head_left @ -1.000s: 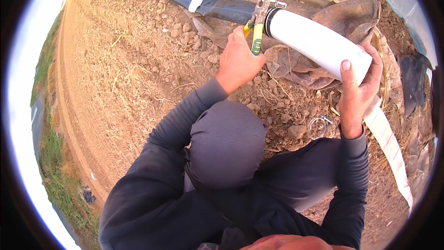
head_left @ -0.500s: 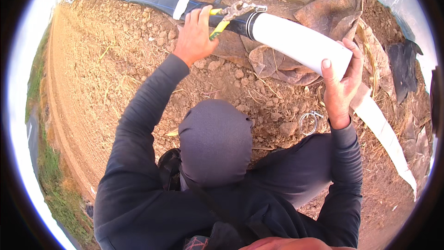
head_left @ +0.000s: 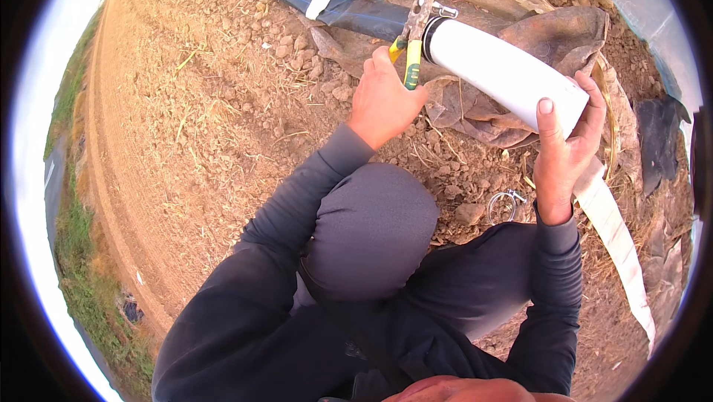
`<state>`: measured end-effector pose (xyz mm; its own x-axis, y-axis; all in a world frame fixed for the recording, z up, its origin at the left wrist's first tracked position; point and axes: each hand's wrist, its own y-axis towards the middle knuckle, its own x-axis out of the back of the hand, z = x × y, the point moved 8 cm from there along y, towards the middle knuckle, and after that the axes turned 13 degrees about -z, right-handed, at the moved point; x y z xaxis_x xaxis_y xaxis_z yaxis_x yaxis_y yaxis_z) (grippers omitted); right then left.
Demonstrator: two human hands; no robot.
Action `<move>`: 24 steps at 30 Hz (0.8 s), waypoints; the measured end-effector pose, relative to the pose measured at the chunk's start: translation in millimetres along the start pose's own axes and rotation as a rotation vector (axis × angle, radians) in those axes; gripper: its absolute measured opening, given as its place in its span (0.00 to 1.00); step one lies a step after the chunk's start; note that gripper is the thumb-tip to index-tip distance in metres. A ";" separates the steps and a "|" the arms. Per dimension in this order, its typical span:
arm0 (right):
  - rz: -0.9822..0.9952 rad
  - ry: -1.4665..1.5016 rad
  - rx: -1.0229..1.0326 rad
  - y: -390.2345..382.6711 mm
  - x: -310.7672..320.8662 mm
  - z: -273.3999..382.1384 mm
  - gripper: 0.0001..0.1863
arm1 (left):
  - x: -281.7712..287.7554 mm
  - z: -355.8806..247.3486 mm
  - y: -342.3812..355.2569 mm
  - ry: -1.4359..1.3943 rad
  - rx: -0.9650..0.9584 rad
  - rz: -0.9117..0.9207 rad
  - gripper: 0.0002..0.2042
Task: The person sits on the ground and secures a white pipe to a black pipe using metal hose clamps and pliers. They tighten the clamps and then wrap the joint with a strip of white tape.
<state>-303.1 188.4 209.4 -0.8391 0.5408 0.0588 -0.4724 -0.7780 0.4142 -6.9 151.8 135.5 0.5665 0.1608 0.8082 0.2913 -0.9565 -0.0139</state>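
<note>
My left hand (head_left: 386, 101) is closed round the yellow-green handles of a pair of pliers (head_left: 413, 66). Their metal jaws are up against the hose clamp (head_left: 430, 36), beside its screw; whether they bite on it I cannot tell. The clamp circles the end of a dark flat hose (head_left: 364, 17) where a white plastic pipe (head_left: 505, 67) goes into it. At the pipe's free end, my right hand (head_left: 562, 153) grips it, thumb on the near side and fingers round the far side. A second metal hose clamp (head_left: 502, 207) lies loose on the soil beyond my knee.
Crumpled brown sheeting (head_left: 553, 34) lies under and behind the pipe. A pale flat strip (head_left: 616, 227) runs down the right side, with a black scrap (head_left: 659, 138) beyond it. White tape (head_left: 321, 1) wraps the hose. Dry cloddy soil (head_left: 223, 105) spreads leftward.
My left hand has moved right along the hose, bringing the pliers to the clamp and turning them more upright. My right hand keeps its grip on the pipe. The whole view has shifted slightly.
</note>
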 end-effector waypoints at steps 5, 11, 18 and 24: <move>0.008 0.049 -0.051 -6.2 1.1 1.5 0.36 | -5.0 11.5 1.3 -0.028 -0.136 -0.069 0.38; 0.024 0.039 0.055 -5.6 14.3 -11.4 0.34 | 6.5 12.5 84.7 0.504 -0.495 0.087 0.37; -0.020 0.062 0.053 1.9 10.9 -13.9 0.33 | 16.3 11.5 111.8 0.370 -0.836 -0.108 0.41; -0.025 0.071 -0.049 -1.2 8.3 -15.5 0.35 | 6.8 11.6 35.0 0.119 -0.436 -0.109 0.42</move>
<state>-313.7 188.9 195.2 -0.8431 0.5375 -0.0167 -0.5047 -0.7803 0.3693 16.0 122.2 133.7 0.4505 0.2612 0.8537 -0.0214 -0.9528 0.3028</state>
